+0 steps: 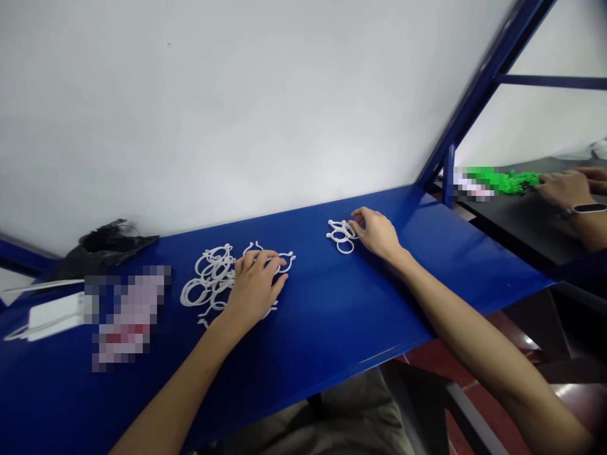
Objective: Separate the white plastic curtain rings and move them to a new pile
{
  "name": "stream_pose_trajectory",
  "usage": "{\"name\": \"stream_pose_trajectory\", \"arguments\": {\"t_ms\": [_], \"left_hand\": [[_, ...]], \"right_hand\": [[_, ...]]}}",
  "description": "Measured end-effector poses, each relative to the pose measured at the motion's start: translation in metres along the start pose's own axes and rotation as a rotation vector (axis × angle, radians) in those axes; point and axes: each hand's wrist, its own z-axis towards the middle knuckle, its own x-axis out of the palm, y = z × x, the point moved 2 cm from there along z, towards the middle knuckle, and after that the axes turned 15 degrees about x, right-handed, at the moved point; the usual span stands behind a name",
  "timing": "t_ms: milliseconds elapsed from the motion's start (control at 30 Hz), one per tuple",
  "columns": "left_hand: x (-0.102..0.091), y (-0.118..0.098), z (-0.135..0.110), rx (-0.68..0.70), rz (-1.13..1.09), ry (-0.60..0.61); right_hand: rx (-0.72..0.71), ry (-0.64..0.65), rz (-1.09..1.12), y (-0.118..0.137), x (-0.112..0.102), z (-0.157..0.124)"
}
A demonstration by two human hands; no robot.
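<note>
A loose pile of white open plastic rings (215,272) with small knobbed ends lies on the blue table. My left hand (256,281) rests palm down over the right side of this pile, fingers spread and slightly bent, covering some rings. Farther right is a smaller group of similar white rings (342,237). At its right edge is my right hand (377,234), with curved fingers and the thumb apart from them. The fingertips touch or nearly touch the outermost ring, and part of that ring is hidden.
On the left are a black plastic bag (102,249), a white box-like item (55,315) with a cable, and a pixelated pinkish item (135,309). Blue frame posts (474,95) rise at right. Beyond them, another person's hands (566,189) are beside green pieces (507,181).
</note>
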Motion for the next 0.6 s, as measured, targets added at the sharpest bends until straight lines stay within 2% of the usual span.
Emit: {"name": "stream_pose_trajectory", "arguments": {"t_ms": [233,333,400,467,533,600], "left_hand": [[0.000,0.004,-0.001,0.011,0.002,-0.046],[-0.006,0.000,0.003,0.021,-0.017,-0.095],[-0.011,-0.006,0.006,0.053,-0.052,-0.136],[-0.015,-0.013,0.009,0.106,-0.095,-0.165],[-0.017,-0.021,0.012,0.164,-0.114,-0.185],[-0.017,-0.028,0.013,0.223,-0.101,-0.200]], "right_hand": [[-0.054,-0.082,0.011,0.000,0.001,0.000],[-0.124,-0.110,0.052,0.011,-0.004,-0.007],[-0.206,-0.085,0.128,0.025,-0.008,-0.018],[-0.296,0.036,0.246,0.042,-0.010,-0.035],[-0.346,0.274,0.381,0.059,-0.007,-0.054],[-0.332,0.465,0.450,0.071,-0.001,-0.070]]}}
